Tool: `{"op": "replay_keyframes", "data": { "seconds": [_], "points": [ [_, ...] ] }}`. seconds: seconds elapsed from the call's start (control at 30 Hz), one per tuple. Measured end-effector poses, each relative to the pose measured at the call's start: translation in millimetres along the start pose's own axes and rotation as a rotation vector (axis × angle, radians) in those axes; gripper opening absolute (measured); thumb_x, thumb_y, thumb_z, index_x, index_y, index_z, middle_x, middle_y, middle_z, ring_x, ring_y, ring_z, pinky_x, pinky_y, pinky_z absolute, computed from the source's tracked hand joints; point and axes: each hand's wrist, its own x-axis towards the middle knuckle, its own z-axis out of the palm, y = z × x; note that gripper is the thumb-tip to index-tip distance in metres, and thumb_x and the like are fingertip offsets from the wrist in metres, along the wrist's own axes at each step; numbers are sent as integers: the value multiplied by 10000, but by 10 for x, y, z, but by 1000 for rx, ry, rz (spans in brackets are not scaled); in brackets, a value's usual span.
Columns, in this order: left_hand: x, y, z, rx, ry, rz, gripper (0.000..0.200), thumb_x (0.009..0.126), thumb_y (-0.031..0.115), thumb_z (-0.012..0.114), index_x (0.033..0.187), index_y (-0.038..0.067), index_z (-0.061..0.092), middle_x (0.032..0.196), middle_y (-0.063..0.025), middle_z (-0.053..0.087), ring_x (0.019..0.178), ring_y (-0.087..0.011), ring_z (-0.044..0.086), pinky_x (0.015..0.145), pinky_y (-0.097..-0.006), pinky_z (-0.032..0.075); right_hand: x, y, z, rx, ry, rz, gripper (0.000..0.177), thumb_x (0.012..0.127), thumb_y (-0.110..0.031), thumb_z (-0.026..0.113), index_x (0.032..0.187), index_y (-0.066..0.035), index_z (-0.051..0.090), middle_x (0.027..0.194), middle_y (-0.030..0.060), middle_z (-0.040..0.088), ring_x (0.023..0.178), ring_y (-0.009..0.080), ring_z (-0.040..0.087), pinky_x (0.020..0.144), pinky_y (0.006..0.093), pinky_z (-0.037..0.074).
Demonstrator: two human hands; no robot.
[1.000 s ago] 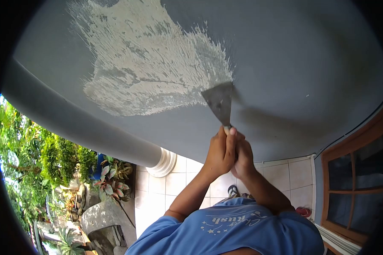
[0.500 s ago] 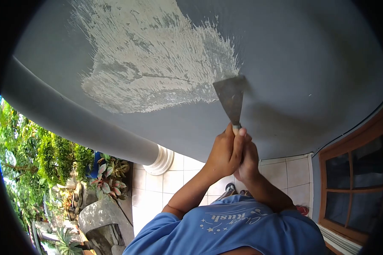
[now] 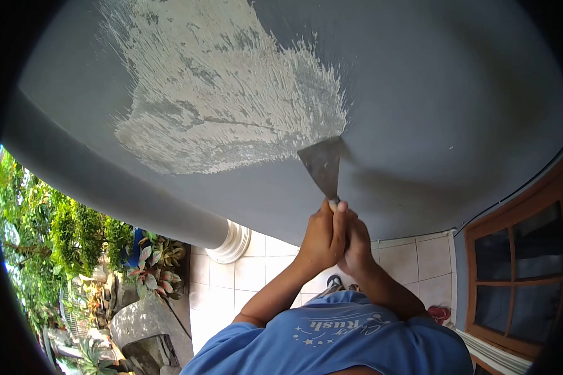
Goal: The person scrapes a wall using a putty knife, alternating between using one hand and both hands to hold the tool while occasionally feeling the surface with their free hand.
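Both sets of fingers (image 3: 339,217) clamped shut round the handle of the scraper (image 3: 322,165), left hand (image 3: 322,240) on top and nearer the blade, right hand (image 3: 358,249) tucked just behind. Blade straight up from the fingers, long axis near vertical. Edge pressed on the grey painted surface (image 3: 456,94), right at the lower right corner of the scraped patch (image 3: 219,106).

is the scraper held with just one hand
No, the left hand and right hand both wrap the handle of the scraper.
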Motion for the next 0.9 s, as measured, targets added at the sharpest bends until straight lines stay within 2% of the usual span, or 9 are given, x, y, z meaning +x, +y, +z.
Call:
{"op": "replay_keyframes", "data": {
  "seconds": [0.1,0.2,0.27,0.37,0.43,0.57,0.7,0.8,0.9],
  "points": [
    [190,180,-2,-64,-26,32,404,1045,271,357,947,-84,522,738,-259,609,672,-432,605,626,-446,473,192,-226,-66,-2,-189,-64,394,1062,-382,340,1122,-56,554,920,-20,557,824,26,552,706,206,456],
    [162,136,16,-262,-120,6,416,1051,299,336,951,-54,532,766,-221,614,691,-368,610,651,-411,485,50,-260,97,-452,93,-115,393,1056,-330,343,1174,-20,553,861,37,568,758,75,558,665,234,453],
    [-91,-350,137,-464,-222,-58,440,1059,344,303,969,-22,531,853,-168,631,741,-278,611,686,-369,496,-50,-44,-33,-1198,191,-518,399,1031,-228,345,1257,42,533,997,215,614,925,294,627,820,380,495],
    [-93,-537,315,-704,-323,-9,470,1067,389,239,971,17,511,948,-122,616,847,-206,580,798,-316,481,-139,-120,85,-1192,275,-432,385,1024,-202,334,1227,44,552,1097,245,596,1077,366,587,928,430,462],
    [-8,-481,423,-891,-375,-32,475,1068,385,224,958,17,505,926,-128,605,862,-214,577,837,-319,469,-125,-248,101,-1332,298,-477,357,1017,-166,344,1222,38,553,1118,216,594,1043,340,597,910,413,469],
    [-5,-329,582,-1015,-320,51,484,1064,393,215,957,16,499,908,-135,595,855,-216,580,819,-329,480,-224,-421,28,-1357,228,-460,347,1014,-155,353,1221,28,562,1118,202,596,1042,320,599,910,397,465],
    [100,-290,610,-878,-354,195,485,1057,420,225,962,8,465,923,-146,586,855,-252,648,803,-346,518,-178,-471,79,-1310,263,-525,332,1013,-150,374,1211,23,577,1090,190,608,1018,306,613,885,395,473],
    [261,-343,497,-1085,-309,159,485,1032,482,268,959,27,418,932,-162,572,855,-344,659,803,-438,532,82,-501,108,-1486,112,-529,318,1007,-140,400,1206,30,581,1061,181,620,986,296,629,869,386,477],
    [323,-279,503,-1179,-248,212,470,1047,456,243,936,27,398,922,-157,577,836,-304,667,776,-392,549,126,-556,217,-1471,92,-524,300,997,-133,423,1183,35,588,1031,178,625,962,295,636,856,382,481]
  ]
}}
